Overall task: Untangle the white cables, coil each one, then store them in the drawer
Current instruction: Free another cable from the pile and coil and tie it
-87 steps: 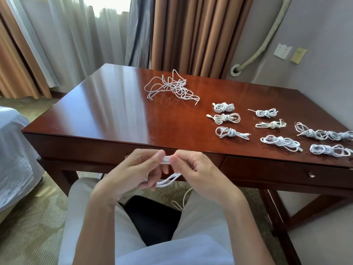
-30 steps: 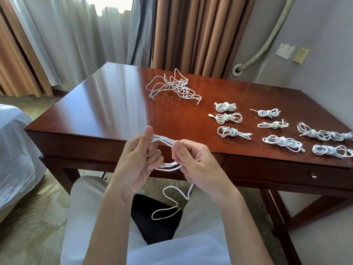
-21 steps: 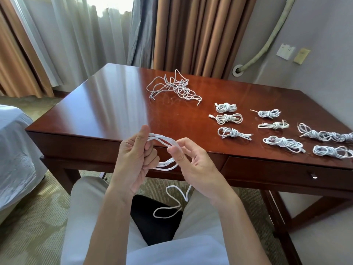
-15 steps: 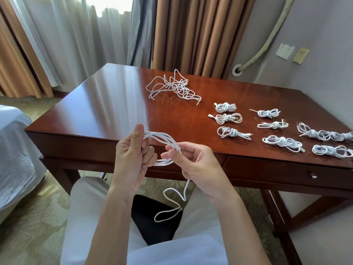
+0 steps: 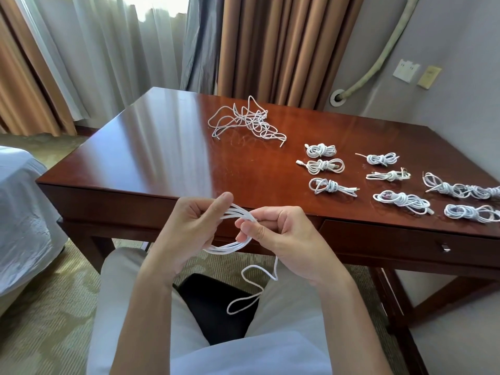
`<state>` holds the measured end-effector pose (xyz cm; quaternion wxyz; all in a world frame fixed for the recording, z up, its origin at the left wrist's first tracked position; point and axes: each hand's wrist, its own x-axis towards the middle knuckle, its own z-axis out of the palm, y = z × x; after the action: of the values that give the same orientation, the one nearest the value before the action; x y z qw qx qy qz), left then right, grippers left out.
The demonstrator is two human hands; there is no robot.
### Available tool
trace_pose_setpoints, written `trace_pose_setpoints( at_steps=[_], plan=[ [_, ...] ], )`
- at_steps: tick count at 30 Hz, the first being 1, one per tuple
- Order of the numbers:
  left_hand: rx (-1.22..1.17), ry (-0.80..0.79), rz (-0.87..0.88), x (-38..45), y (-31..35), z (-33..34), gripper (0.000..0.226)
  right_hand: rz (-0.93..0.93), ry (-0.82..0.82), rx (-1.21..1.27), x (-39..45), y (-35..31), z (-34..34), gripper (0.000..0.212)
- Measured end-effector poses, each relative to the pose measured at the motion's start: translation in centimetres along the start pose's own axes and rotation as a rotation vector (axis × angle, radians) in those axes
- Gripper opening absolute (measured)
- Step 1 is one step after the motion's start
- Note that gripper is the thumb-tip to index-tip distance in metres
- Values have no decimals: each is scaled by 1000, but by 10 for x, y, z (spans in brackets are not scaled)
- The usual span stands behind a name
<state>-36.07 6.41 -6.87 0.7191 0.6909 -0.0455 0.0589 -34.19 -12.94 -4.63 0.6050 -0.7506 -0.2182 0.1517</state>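
Since half a second ago, the right hand (image 5: pixel 286 240) has drawn the loose run of the thin white cable (image 5: pixel 238 228) round the bundle, and its fingertips now sit closer to the left hand (image 5: pixel 189 228). Both hands hover in front of the near edge of the glossy reddish-brown wooden counter (image 5: pixel 167 158), above the person's lap. The left hand grips one end of the looped bundle, thumb pressed on top and fingers curled beneath. The right hand pinches the other end between thumb and curled fingers. From under the right hand a free tail of the same cable hangs down in a loose curl over the light trousers (image 5: pixel 119 293) and the black chair seat (image 5: pixel 211 301).

On the counter's far middle lies a tangled heap of white cables (image 5: pixel 249 123), not yet sorted. To its right, nine knotted white coils (image 5: pixel 324 166) rest in rough rows, apart from one another, the outermost reaching the frame's right edge. The closed drawer with a small metal pull (image 5: pixel 445 247) sits in the counter's front, below the coils and to the right of the hands. Brown and sheer white curtains (image 5: pixel 270 44) hang behind the counter, and a bed with a pale blue cover (image 5: pixel 19 212) stands at the left.
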Motion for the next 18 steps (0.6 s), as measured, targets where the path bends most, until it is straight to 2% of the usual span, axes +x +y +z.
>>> trace_pose_setpoints(
  at_steps=[4,7,10,14,18],
  plan=[
    [-139,63,35,1,2,5,48,-15,7,215,0,-5,3,25],
    [-262,179,86,4,3,13,44,-10,30,277,4,-1,8,30],
    [-318,192,96,6,-1,16,50,-20,41,276,6,-1,16,31],
    [-250,86,52,4,-6,9,58,-70,64,12,2,-5,12,31],
    [121,38,72,1,-4,6,59,-97,21,-288,1,-7,9,26]
  ],
)
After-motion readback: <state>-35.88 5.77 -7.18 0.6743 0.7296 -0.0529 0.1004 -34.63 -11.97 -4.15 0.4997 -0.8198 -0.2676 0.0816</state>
